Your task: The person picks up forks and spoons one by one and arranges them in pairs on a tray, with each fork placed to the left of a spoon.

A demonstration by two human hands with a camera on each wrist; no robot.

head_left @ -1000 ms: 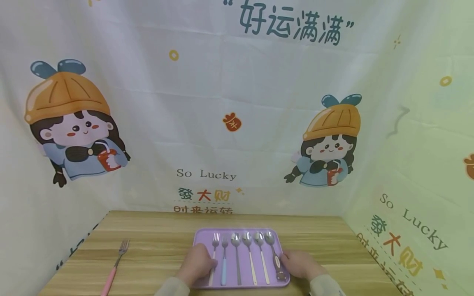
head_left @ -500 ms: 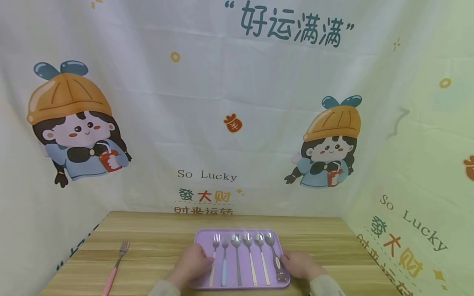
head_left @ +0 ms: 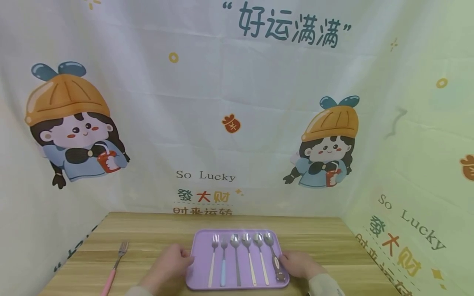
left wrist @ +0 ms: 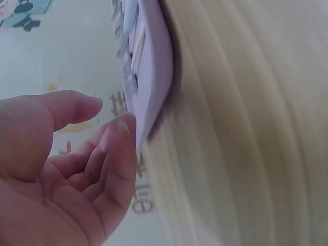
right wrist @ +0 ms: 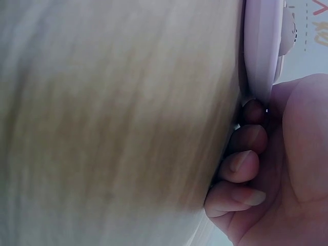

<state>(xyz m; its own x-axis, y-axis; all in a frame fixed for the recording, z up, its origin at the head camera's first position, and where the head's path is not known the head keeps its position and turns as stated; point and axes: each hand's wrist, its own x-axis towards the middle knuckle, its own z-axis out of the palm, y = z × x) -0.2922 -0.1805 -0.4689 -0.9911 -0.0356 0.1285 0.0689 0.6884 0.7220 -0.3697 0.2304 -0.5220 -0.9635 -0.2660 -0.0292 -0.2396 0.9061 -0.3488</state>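
A purple tray (head_left: 200,265) lies on the wooden table, bearing a white-handled fork (head_left: 212,263), a blue-handled fork (head_left: 223,267) and several spoons (head_left: 237,261). The rightmost spoon (head_left: 277,266) has a brown bear handle. At the tray's left edge is my left hand (head_left: 168,263); its loosely bent fingers and thumb stand apart with nothing between them. In the left wrist view a fingertip (left wrist: 128,120) is at or very near the tray's corner. My right hand (head_left: 300,264) grips the tray's right edge, fingers (right wrist: 243,164) curled beneath, thumb partly hidden.
A pink-handled fork (head_left: 115,267) lies by itself on the left part of the wooden table (head_left: 155,230). Printed cloth (head_left: 207,135) hangs behind the table and along both sides.
My left hand has drawn back leftward from over the tray's left part, uncovering the white fork's handle and the tray's left edge. The right hand stays at the right edge.
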